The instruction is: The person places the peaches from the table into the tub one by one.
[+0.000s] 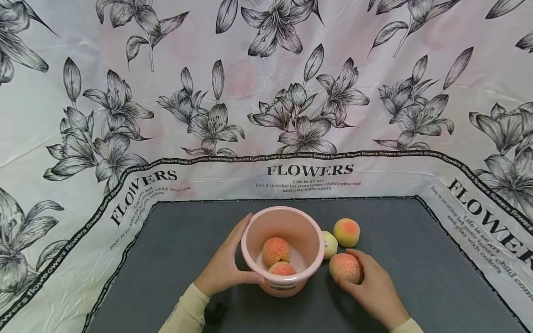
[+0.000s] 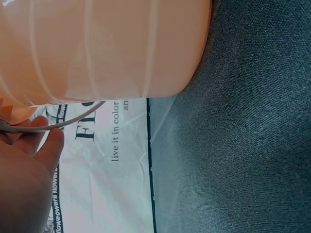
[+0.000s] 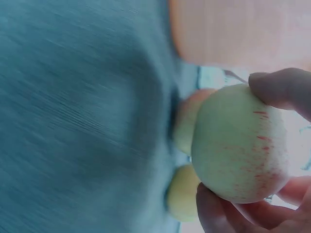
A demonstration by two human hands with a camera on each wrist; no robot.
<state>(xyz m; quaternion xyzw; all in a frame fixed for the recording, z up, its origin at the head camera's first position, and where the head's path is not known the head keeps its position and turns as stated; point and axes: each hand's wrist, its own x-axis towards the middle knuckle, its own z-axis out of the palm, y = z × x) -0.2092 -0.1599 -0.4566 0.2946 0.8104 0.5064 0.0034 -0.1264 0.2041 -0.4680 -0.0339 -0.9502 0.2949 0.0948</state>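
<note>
A pink plastic bucket (image 1: 308, 222) stands on the dark grey table, with two orange-red peaches (image 1: 275, 250) inside it. My left hand (image 1: 228, 268) holds the bucket's left side, its thumb along the front of the rim. In the left wrist view, fingertips (image 2: 51, 145) are by the thin handle (image 2: 77, 118). Just right of the bucket, my right hand (image 1: 372, 287) grips a speckled peach (image 1: 345, 268) between thumb and fingers. The right wrist view shows this peach (image 3: 238, 145) pale green with red streaks, apparently raised off the table.
Behind the held peach lie a pale yellow fruit (image 1: 330, 245), partly hidden by the bucket, and a yellow-orange peach (image 1: 346, 232). A small dark object (image 1: 215, 313) is near my left wrist. A white cloth with printed flowers (image 1: 308, 185) borders the grey surface (image 1: 416, 259).
</note>
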